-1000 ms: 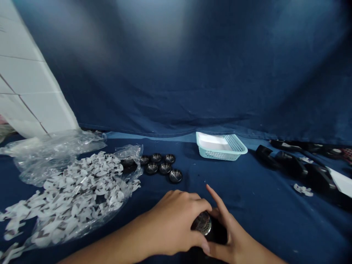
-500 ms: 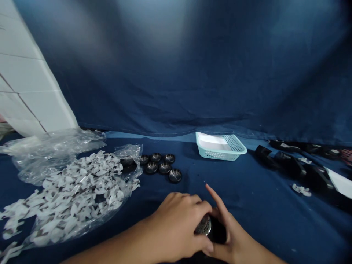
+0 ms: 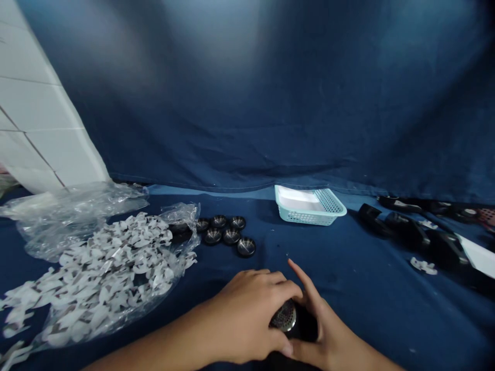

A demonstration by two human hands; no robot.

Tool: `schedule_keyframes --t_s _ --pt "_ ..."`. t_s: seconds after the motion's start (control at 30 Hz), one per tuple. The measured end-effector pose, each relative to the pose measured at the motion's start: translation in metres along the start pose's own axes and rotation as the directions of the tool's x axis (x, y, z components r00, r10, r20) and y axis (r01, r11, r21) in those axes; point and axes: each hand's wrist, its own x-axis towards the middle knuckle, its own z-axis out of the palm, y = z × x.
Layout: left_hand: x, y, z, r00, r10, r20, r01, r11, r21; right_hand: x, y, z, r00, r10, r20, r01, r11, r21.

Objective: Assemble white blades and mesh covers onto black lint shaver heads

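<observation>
At the lower middle, my left hand [image 3: 253,315] curls over a round perforated metal disc [image 3: 285,315] with a shiny rim, fingers and thumb on either side of it. The disc sits at a dark black body [image 3: 307,327], mostly hidden by my hands. My right hand [image 3: 328,324] is wrapped round that black body from the right, its index finger sticking up and its thumb near my left thumb. Beyond my left hand, several round black pieces with perforated metal faces [image 3: 246,247] lie in loose rows on the blue cloth.
To the left, a clear plastic bag [image 3: 178,273] spills a heap of small white plastic parts [image 3: 116,268]. A light blue basket [image 3: 309,218] with something white inside stands at the back. Several black parts [image 3: 410,232] and a small white part [image 3: 424,266] lie on the right.
My left hand and the perforated disc have shifted slightly to the left and the disc's face has tilted a little. My right hand stays nearly in place.
</observation>
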Motion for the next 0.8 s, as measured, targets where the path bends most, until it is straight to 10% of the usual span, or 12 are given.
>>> schedule_keyframes --t_s 0.27,0.8 --pt "0.002 -0.003 0.004 0.992 -0.045 -0.120 0.056 0.994 0.093 0.000 -0.001 0.001 1.000 -0.003 -0.031 0.001 0.998 -0.059" --pt "0.004 -0.016 -0.003 0.994 0.104 0.018 -0.102 0.993 -0.061 -0.001 0.001 -0.001 1.000 0.018 -0.015 -0.020 0.993 -0.116"
